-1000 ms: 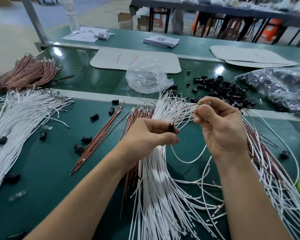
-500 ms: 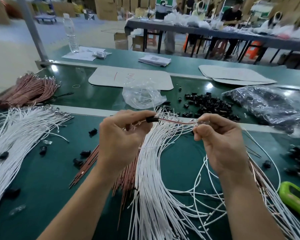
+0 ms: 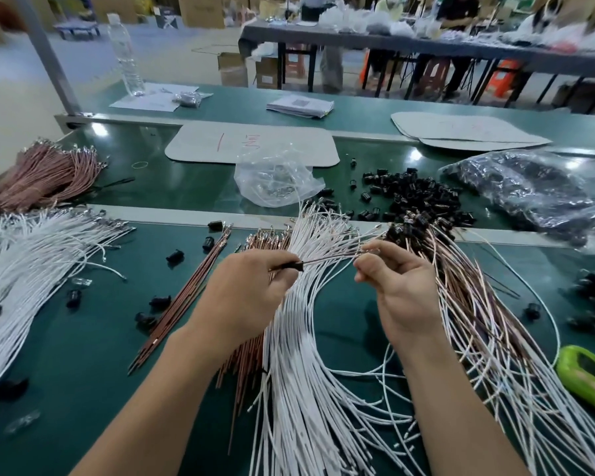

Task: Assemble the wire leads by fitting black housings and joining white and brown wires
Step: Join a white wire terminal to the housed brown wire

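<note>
Wire leads (image 3: 310, 338) fan across the green tabletop (image 3: 66, 355). Above them, the left hand (image 3: 244, 297) pinches a black housing (image 3: 291, 266) strung on a brown wire (image 3: 327, 258); the right hand (image 3: 402, 286) pinches the wire's far end. A loosened pinch could let the housing slide off.

Open green mat (image 3: 83, 355) lower left, dotted with loose black housings (image 3: 158, 300); centre blocked by white wires (image 3: 299, 372), right by assembled leads (image 3: 488, 338) and green object (image 3: 588, 374).
</note>
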`<state>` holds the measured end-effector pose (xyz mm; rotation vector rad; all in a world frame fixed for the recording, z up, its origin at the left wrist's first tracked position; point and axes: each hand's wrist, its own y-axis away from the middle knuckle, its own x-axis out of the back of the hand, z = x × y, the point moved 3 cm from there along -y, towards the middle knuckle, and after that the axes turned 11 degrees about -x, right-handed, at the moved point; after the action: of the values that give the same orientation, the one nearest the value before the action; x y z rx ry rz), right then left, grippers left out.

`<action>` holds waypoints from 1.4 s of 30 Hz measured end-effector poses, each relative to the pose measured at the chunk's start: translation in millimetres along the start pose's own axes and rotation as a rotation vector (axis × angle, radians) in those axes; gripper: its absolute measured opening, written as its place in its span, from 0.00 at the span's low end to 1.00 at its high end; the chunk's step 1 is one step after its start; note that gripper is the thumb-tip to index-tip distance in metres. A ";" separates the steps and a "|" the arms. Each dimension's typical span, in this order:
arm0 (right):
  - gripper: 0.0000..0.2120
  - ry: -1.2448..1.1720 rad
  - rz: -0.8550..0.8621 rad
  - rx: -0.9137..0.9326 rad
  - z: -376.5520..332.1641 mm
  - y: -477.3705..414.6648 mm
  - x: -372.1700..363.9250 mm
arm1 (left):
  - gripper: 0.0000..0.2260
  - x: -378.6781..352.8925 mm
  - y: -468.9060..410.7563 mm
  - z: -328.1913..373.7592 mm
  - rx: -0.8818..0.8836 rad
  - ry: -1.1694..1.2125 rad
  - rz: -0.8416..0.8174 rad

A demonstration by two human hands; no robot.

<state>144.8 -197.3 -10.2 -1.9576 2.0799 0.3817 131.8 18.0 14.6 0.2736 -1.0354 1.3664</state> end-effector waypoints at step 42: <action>0.05 -0.163 -0.067 -0.151 5.1 0.4 -3.2 | 0.10 -3.1 0.2 -23.2 0.352 0.779 -0.237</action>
<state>144.7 -192.5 -13.8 -1.9986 1.9294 0.6786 142.3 32.2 -0.6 0.0952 -0.1098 1.2665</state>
